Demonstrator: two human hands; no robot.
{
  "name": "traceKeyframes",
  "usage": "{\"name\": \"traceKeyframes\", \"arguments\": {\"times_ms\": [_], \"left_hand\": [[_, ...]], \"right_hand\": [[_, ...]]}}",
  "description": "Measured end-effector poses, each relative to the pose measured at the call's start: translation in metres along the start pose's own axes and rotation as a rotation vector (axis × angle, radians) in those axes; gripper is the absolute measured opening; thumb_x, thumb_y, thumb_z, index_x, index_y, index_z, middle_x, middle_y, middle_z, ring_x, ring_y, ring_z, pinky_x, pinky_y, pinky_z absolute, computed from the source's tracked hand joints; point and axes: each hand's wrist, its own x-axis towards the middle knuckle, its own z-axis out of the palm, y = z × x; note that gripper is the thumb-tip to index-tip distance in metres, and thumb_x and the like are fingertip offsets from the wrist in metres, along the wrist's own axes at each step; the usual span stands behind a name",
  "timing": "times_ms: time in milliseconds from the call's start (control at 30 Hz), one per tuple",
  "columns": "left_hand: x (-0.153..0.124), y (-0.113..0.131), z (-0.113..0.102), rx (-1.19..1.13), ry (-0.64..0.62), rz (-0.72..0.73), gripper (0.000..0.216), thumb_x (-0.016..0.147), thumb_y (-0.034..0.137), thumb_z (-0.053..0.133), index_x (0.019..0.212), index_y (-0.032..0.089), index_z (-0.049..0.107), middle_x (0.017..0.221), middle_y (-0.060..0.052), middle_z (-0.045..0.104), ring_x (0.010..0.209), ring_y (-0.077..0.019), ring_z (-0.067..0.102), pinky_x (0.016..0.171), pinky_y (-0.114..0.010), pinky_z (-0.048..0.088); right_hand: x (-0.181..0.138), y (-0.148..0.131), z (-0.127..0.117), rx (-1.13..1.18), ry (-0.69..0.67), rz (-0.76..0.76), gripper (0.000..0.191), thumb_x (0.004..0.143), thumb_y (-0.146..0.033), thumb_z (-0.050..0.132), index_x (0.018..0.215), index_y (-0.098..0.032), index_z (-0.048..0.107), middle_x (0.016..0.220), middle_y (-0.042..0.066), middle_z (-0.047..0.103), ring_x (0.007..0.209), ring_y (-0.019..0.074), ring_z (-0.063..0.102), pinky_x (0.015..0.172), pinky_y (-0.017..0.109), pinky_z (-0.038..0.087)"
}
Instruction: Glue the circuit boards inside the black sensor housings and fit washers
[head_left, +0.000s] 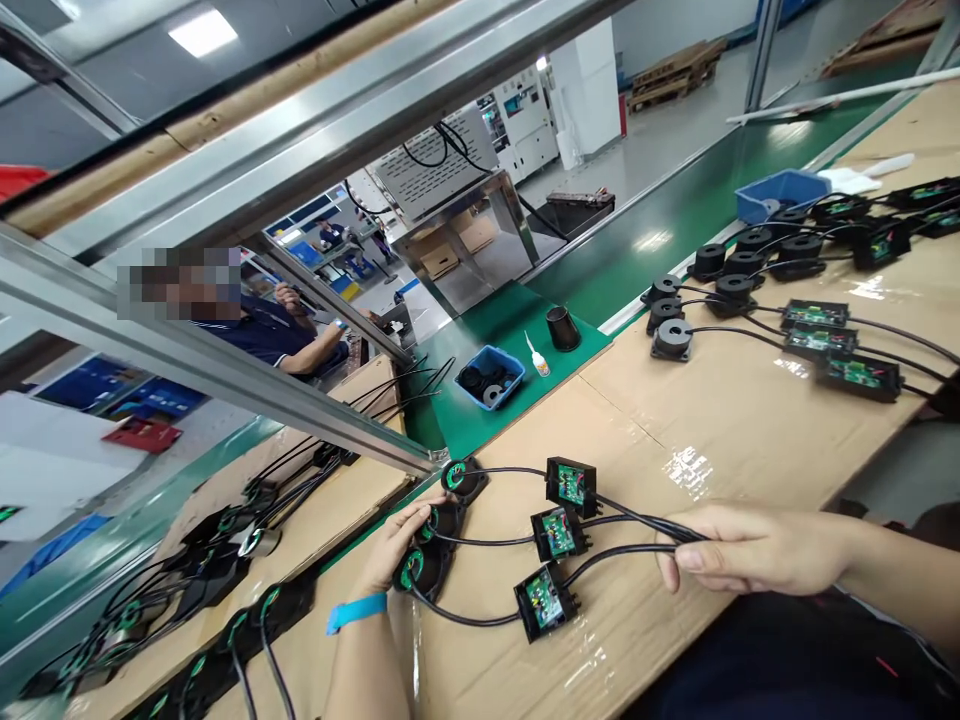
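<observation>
My right hand (750,548) is closed round a bundle of black cables (637,522). These cables run to three black boxes with open faces showing green circuit boards (557,532), lying on the cardboard. From the boxes, thinner leads go left to three round black housings with green rings inside (414,570). My left hand (394,545), with a blue band at its wrist, grips the nearer housings with its fingers over them. Part of the middle housing is hidden behind the fingers. The farthest housing (463,478) lies just beyond the fingertips.
A blue bin of black parts (489,378), a small glue bottle (537,358) and a black cup (562,328) stand on a green mat. More wired assemblies (821,330) lie at right, others (225,560) at left. A metal post (300,400) slants past; a person (262,330) sits beyond.
</observation>
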Motion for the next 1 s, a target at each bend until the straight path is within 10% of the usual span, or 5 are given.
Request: {"name": "traceKeyframes", "arguments": {"times_ms": [333, 600, 1000], "left_hand": [[0.027, 0.001, 0.019, -0.292, -0.015, 0.057, 0.074, 0.093, 0.074, 0.048, 0.144, 0.021, 0.053, 0.156, -0.014, 0.049, 0.146, -0.0315, 0.045, 0.124, -0.061, 0.027], [0.008, 0.008, 0.057, -0.306, -0.016, -0.011, 0.074, 0.087, 0.078, 0.054, 0.142, 0.029, 0.061, 0.161, -0.002, 0.046, 0.158, -0.0278, 0.027, 0.133, -0.042, 0.011], [0.018, 0.031, 0.190, -0.370, 0.050, -0.082, 0.083, 0.088, 0.084, 0.040, 0.149, 0.030, 0.052, 0.161, -0.003, 0.047, 0.156, -0.0296, 0.030, 0.131, -0.047, 0.022]], "right_hand": [[-0.006, -0.006, -0.007, -0.036, 0.034, 0.042, 0.060, 0.101, -0.065, 0.053, 0.127, -0.011, 0.061, 0.068, -0.007, 0.034, 0.058, 0.0074, 0.031, 0.051, 0.020, 0.025], [-0.025, -0.015, -0.023, 0.050, 0.239, -0.028, 0.059, 0.100, -0.063, 0.055, 0.126, -0.011, 0.062, 0.064, -0.009, 0.028, 0.052, 0.0057, 0.021, 0.044, 0.019, 0.016], [-0.107, -0.021, -0.072, 0.061, 0.629, -0.276, 0.045, 0.101, -0.052, 0.061, 0.113, -0.009, 0.067, 0.058, -0.010, 0.031, 0.043, 0.0029, 0.021, 0.039, 0.017, 0.017]]}}
